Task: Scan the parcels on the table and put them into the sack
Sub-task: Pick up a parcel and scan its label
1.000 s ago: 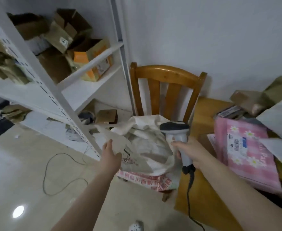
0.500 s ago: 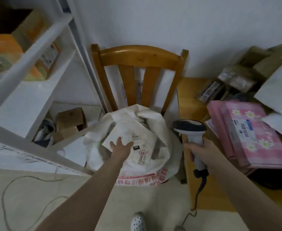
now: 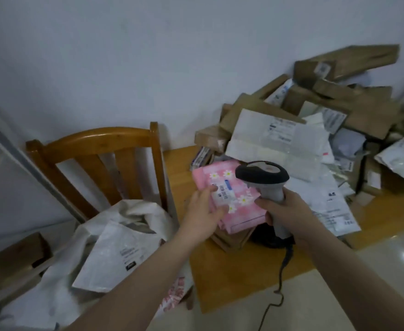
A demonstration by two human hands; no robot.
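Both hands are occupied. At frame centre the pink parcel [image 3: 246, 216] is pinched at its left edge by the left hand [image 3: 202, 212], thumb on top. A scanner [image 3: 263, 176] is gripped round its handle by the right hand [image 3: 291, 211], with its head held over the parcel. More parcels [image 3: 315, 120] are heaped on the table [image 3: 232, 278] at upper right. The sack [image 3: 52, 295] is seen at lower left, with a white parcel [image 3: 115, 254] lying in its mouth.

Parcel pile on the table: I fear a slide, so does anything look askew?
Yes. The parcel pile is a loose heap, and the top cardboard box lies tilted. In the sack, a white parcel pokes out.
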